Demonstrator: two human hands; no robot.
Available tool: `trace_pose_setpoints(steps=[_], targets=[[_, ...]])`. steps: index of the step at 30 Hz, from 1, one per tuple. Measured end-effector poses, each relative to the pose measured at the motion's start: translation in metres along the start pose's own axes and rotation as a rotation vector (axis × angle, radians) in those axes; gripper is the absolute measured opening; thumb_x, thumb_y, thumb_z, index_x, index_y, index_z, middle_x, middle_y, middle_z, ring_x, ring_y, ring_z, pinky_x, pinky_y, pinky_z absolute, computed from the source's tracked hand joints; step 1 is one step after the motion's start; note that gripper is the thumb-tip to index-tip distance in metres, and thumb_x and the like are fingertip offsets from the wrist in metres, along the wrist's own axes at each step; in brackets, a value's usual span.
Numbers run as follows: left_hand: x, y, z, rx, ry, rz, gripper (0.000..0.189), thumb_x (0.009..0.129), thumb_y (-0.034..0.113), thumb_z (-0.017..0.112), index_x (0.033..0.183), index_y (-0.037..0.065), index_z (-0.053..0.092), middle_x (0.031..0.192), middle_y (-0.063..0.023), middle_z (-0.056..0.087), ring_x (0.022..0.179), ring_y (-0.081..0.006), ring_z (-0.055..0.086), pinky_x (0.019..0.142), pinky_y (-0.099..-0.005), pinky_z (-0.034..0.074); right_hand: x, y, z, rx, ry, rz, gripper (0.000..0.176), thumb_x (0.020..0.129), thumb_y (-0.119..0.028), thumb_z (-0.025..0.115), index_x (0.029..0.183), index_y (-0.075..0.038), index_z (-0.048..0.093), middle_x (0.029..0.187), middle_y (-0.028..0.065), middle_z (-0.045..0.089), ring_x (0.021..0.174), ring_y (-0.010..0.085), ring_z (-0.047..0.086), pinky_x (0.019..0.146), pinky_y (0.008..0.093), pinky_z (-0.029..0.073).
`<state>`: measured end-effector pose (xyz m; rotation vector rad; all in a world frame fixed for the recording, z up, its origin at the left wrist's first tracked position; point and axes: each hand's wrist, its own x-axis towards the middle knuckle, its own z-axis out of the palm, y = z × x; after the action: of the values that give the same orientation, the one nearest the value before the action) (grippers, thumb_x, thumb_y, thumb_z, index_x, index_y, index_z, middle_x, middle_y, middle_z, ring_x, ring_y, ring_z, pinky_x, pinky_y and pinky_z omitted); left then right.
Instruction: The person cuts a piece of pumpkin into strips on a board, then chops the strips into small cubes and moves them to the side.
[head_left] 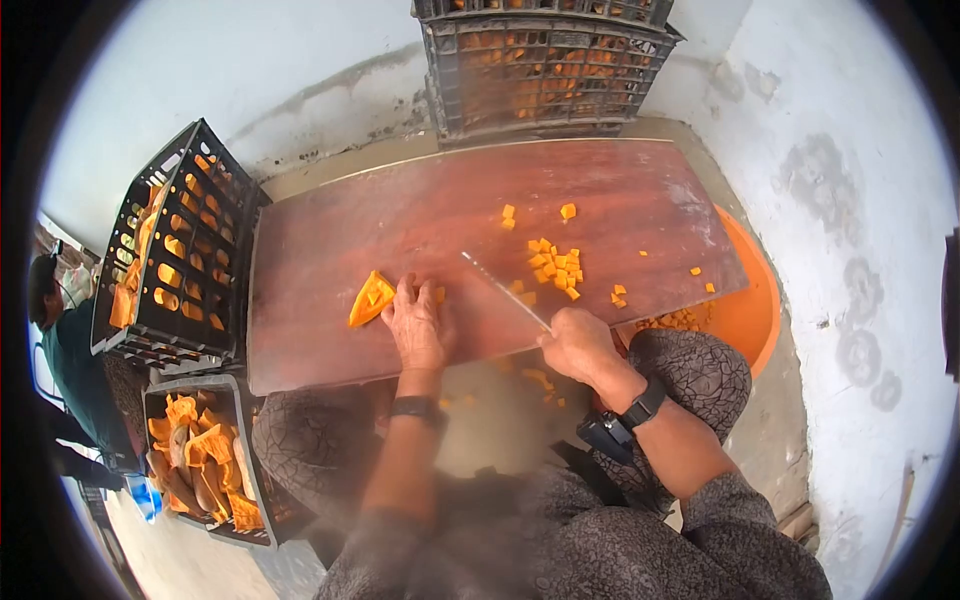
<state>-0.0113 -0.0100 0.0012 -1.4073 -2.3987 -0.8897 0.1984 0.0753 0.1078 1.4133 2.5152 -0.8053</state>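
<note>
Across a reddish-brown board [330,230] lie orange pieces. My left hand [415,322] rests on the board beside a larger orange chunk [372,299], its fingers bent and close together; what lies under them is mostly hidden, with a bit of orange at their right side. My right hand [580,343] is wrapped round the handle of a knife [505,291], whose thin blade points up and left over the board. Beyond the blade sits a cluster of small orange cubes [556,266], with a few others scattered farther right.
An orange basin [762,300] holding cubes is partly under the board's right end. Black crates with orange pieces stand at the back [545,80], at the left [180,250] and at the lower left [262,480]. A person [80,370] is at the far left.
</note>
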Motion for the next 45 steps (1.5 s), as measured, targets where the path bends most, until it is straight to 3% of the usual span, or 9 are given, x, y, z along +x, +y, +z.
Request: trace_pose_setpoints(steps=[10, 12, 22, 24, 28, 31, 33, 43, 45], targets=[[0.006, 0.002, -0.003, -0.123, -0.15, 0.043, 0.046, 0.077, 0.011, 0.071, 0.122, 0.006, 0.062, 0.131, -0.0164, 0.057, 0.121, -0.0348, 0.053, 0.102, -0.047, 0.039, -0.003, -0.007, -0.003, 0.037, -0.021, 0.065, 0.028, 0.088, -0.026, 0.064, 0.092, 0.001, 0.071, 0.095, 0.0249, 0.068, 0.095, 0.042, 0.065, 0.085, 0.0481, 0.05], [0.007, 0.006, -0.001, -0.122, -0.196, 0.046, 0.038, 0.08, 0.011, 0.066, 0.117, 0.004, 0.062, 0.131, -0.0212, 0.056, 0.12, -0.0376, 0.054, 0.1, -0.0475, 0.04, -0.003, -0.006, -0.004, 0.026, -0.007, 0.044, 0.028, 0.088, -0.026, 0.064, 0.092, 0.001, 0.071, 0.095, 0.0248, 0.069, 0.096, 0.042, 0.065, 0.085, 0.0479, 0.05], [0.006, 0.018, 0.009, -0.073, -0.16, 0.106, 0.025, 0.084, 0.01, 0.06, 0.107, 0.004, 0.065, 0.13, -0.0187, 0.058, 0.114, -0.0337, 0.058, 0.095, -0.0446, 0.042, 0.0, -0.004, -0.007, 0.048, -0.048, 0.075, 0.03, 0.088, -0.027, 0.064, 0.093, 0.002, 0.071, 0.097, 0.0256, 0.068, 0.097, 0.0418, 0.065, 0.085, 0.0479, 0.05], [0.006, 0.019, 0.011, -0.02, -0.14, 0.135, 0.022, 0.081, 0.009, 0.061, 0.102, 0.004, 0.064, 0.124, -0.0177, 0.061, 0.108, -0.0335, 0.06, 0.091, -0.0434, 0.042, 0.0, -0.005, -0.006, 0.062, -0.053, 0.083, 0.03, 0.088, -0.027, 0.064, 0.093, 0.002, 0.071, 0.097, 0.026, 0.068, 0.097, 0.0419, 0.065, 0.086, 0.0478, 0.05], [0.002, 0.027, 0.009, 0.026, -0.226, 0.219, 0.024, 0.081, 0.007, 0.058, 0.104, 0.004, 0.067, 0.118, -0.0152, 0.065, 0.103, -0.0315, 0.064, 0.092, -0.0428, 0.042, 0.0, -0.004, -0.007, 0.085, -0.04, 0.084, 0.029, 0.088, -0.026, 0.064, 0.093, 0.002, 0.071, 0.097, 0.0258, 0.068, 0.098, 0.0419, 0.065, 0.086, 0.0477, 0.05], [0.0, 0.03, 0.005, -0.008, -0.1, 0.242, 0.023, 0.081, 0.005, 0.057, 0.102, 0.005, 0.067, 0.114, -0.013, 0.067, 0.101, -0.0304, 0.064, 0.093, -0.0424, 0.041, 0.002, 0.0, -0.002, 0.115, -0.03, 0.097, 0.029, 0.087, -0.026, 0.064, 0.092, 0.002, 0.071, 0.097, 0.0253, 0.068, 0.098, 0.0419, 0.065, 0.086, 0.0478, 0.05], [0.002, 0.03, 0.002, -0.034, -0.155, 0.189, 0.022, 0.08, 0.005, 0.056, 0.099, 0.005, 0.066, 0.111, -0.0125, 0.067, 0.102, -0.0298, 0.064, 0.094, -0.0425, 0.04, 0.003, 0.004, 0.003, 0.126, 0.062, 0.027, 0.034, 0.086, -0.025, 0.066, 0.085, 0.009, 0.069, 0.076, 0.0275, 0.066, 0.069, 0.0369, 0.07, 0.069, 0.0435, 0.054], [-0.009, 0.041, 0.013, -0.037, -0.144, 0.271, 0.011, 0.082, 0.009, 0.062, 0.093, 0.007, 0.063, 0.094, -0.0108, 0.063, 0.092, -0.0305, 0.059, 0.084, -0.0428, 0.043, 0.003, 0.002, 0.002, 0.115, 0.073, 0.021, 0.034, 0.086, -0.025, 0.066, 0.086, 0.009, 0.069, 0.076, 0.0271, 0.067, 0.071, 0.0376, 0.07, 0.071, 0.0439, 0.054], [-0.012, 0.047, 0.013, -0.133, -0.127, 0.29, 0.01, 0.082, 0.008, 0.062, 0.092, 0.006, 0.062, 0.092, -0.0121, 0.06, 0.091, -0.0322, 0.058, 0.08, -0.0434, 0.044, 0.003, 0.001, -0.003, 0.129, -0.009, 0.09, 0.028, 0.086, -0.026, 0.065, 0.088, 0.001, 0.071, 0.093, 0.0256, 0.068, 0.094, 0.0425, 0.065, 0.083, 0.0485, 0.05]])
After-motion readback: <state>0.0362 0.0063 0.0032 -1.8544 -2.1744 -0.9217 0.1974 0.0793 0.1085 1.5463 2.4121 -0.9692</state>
